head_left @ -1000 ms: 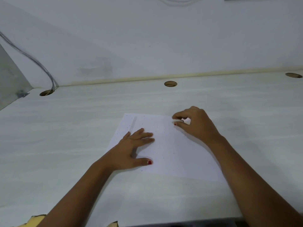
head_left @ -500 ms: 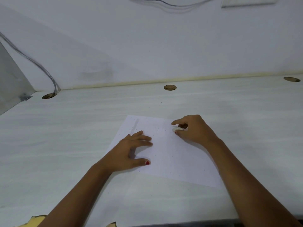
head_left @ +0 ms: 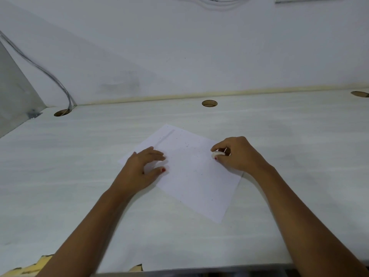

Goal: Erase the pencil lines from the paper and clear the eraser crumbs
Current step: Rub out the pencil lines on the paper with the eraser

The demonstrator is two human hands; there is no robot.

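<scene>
A white sheet of paper [head_left: 191,172] lies turned at an angle on the white desk [head_left: 79,156]. Dark eraser crumbs [head_left: 186,145] are scattered over its far half, and a faint pencil line [head_left: 166,135] shows near the far corner. My left hand [head_left: 142,169] rests on the paper's left edge with fingers loosely spread, the thumb on the sheet. My right hand [head_left: 237,154] sits at the paper's right edge and pinches a small white eraser [head_left: 216,154] between thumb and fingers, against the sheet.
Three round cable holes are cut in the desk: left [head_left: 62,112], middle [head_left: 209,103] and far right [head_left: 360,94]. Grey cables [head_left: 50,76] run down the wall into the left hole. A grey panel [head_left: 12,100] stands at the left. The desk's front edge [head_left: 199,271] is close.
The paper has turned so its far corner now points away. My right hand with the eraser has moved right to the sheet's edge. My left hand's fingers have lifted and curled slightly.
</scene>
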